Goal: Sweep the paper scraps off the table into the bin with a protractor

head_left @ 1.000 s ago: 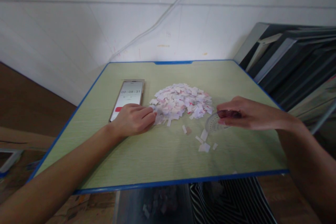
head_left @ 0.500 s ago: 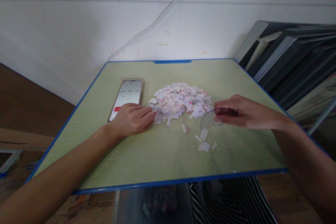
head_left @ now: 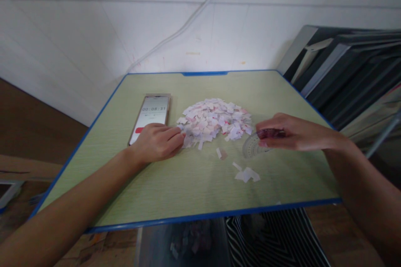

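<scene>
My right hand (head_left: 288, 131) grips a clear plastic protractor (head_left: 251, 147) by its edge, thumb and fingers pressed together. The protractor's curved side hangs out to the left, just right of a heap of small white and pinkish paper scraps (head_left: 213, 119). My left hand (head_left: 161, 142) rests on the table with its fingers curled, its fingertips at the heap's left edge; what they pinch, if anything, is hidden. Nearer the front lies a small cluster of loose scraps (head_left: 247, 174), with another scrap (head_left: 219, 153) between it and the heap.
A phone (head_left: 153, 112) showing a timer lies behind my left hand, which partly covers it. The light green table (head_left: 156, 192) has a blue rim. Dark flat panels (head_left: 344, 62) lean at the right. Below the front edge is a bin (head_left: 184, 246) with scraps in it.
The protractor has tilted and shifted slightly away from the heap. One loose scrap near the front has come closer to the small cluster. My left hand has hardly moved.
</scene>
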`<action>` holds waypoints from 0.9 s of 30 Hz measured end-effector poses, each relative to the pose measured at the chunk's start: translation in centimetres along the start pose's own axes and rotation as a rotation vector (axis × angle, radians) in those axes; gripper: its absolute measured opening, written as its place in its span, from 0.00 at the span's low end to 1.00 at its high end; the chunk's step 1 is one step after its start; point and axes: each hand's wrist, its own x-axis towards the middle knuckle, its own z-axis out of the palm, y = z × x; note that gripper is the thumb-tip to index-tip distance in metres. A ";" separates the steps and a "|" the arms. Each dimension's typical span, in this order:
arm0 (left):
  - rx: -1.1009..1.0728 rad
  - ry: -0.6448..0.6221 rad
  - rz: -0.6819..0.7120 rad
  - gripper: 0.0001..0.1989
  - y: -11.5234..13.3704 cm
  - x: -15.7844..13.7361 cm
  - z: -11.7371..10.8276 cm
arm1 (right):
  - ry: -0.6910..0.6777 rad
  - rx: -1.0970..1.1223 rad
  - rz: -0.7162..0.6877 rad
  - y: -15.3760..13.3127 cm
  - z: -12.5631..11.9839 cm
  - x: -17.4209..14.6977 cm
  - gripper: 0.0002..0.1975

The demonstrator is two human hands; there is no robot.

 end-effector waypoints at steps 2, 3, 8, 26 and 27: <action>-0.003 -0.004 0.000 0.15 0.0 0.0 0.0 | -0.010 -0.005 -0.005 0.0 0.2 0.2 0.12; -0.005 -0.006 0.001 0.15 0.0 0.0 0.0 | -0.017 -0.010 -0.009 0.0 0.3 0.2 0.12; -0.011 -0.014 0.000 0.15 0.0 0.0 0.0 | 0.024 -0.067 -0.034 -0.1 0.8 0.5 0.12; -0.005 -0.019 -0.005 0.15 -0.1 -0.1 0.1 | 0.086 -0.002 -0.175 -0.2 2.1 1.5 0.11; -0.005 -0.022 -0.003 0.15 -0.1 -0.1 0.1 | 0.038 0.013 -0.178 -0.2 2.0 1.4 0.11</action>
